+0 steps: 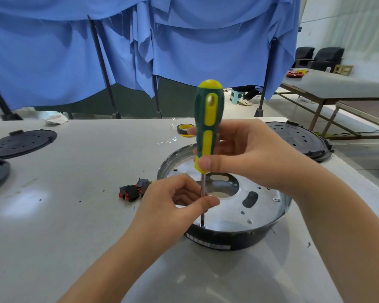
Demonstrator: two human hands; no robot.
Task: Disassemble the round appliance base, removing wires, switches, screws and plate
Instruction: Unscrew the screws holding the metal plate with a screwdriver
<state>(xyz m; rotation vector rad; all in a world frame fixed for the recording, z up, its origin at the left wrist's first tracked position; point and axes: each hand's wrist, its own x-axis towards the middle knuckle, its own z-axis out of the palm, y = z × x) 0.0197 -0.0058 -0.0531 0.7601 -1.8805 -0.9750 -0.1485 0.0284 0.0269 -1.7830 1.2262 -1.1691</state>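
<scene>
Where blue curtain (184, 40) hangs, white table (74, 215)

The round base (225, 215) sits near the table's front edge, black shell with a shiny silver plate (256, 212) inside, full of holes. A few black-and-red switches (134, 190) lie just left of it.

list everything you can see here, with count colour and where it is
round appliance base: 1, black, table centre-right
plate: 1, silver, inside the base
screwdriver: 1, green and yellow, upright, tip on the plate's near edge
switches: small pile, black and red, left of the base
tape roll: 1, black and yellow, behind the screwdriver
round covers: 3, dark, two far left, one far right
table: 1, white
left hand: pinches the shaft
right hand: grips the handle
</scene>
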